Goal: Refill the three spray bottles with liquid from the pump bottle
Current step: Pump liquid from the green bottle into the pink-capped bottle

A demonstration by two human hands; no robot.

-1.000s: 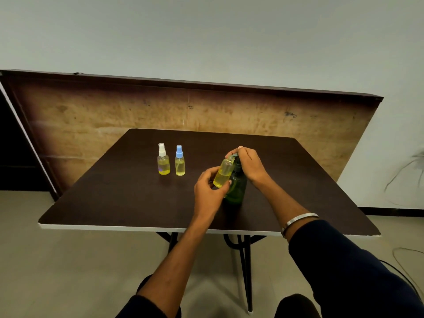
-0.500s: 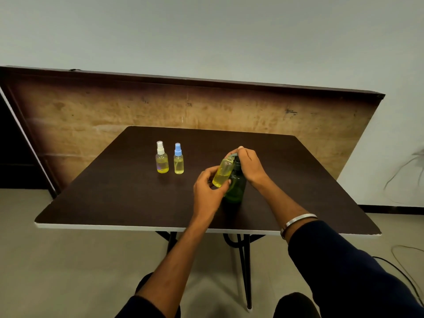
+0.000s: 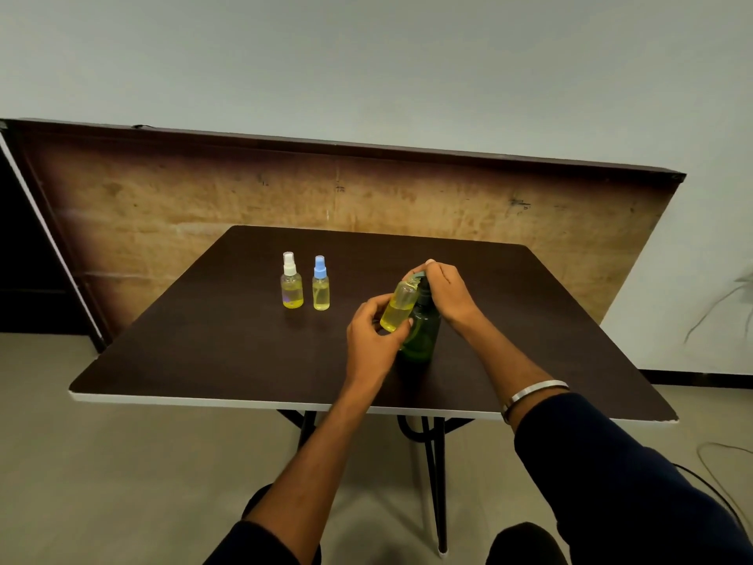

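A dark green pump bottle (image 3: 421, 338) stands upright near the middle of the dark table (image 3: 212, 344). My right hand (image 3: 450, 293) covers and grips its pump head. My left hand (image 3: 373, 334) holds an uncapped clear spray bottle (image 3: 399, 305), partly filled with yellow liquid, tilted with its mouth under the pump's nozzle. Two more small spray bottles stand upright side by side further left: one with a white cap (image 3: 291, 281), one with a blue cap (image 3: 321, 284). Both hold yellow liquid.
A large wooden board (image 3: 326, 197) leans against the wall behind the table. The table's white front edge (image 3: 244, 401) lies close to me. Cables trail on the floor at the right (image 3: 721, 487). The removed spray cap is not visible.
Both hands and the two bottles keep the same pose. Only the camera has shifted slightly, so the scene sits a little lower in view.
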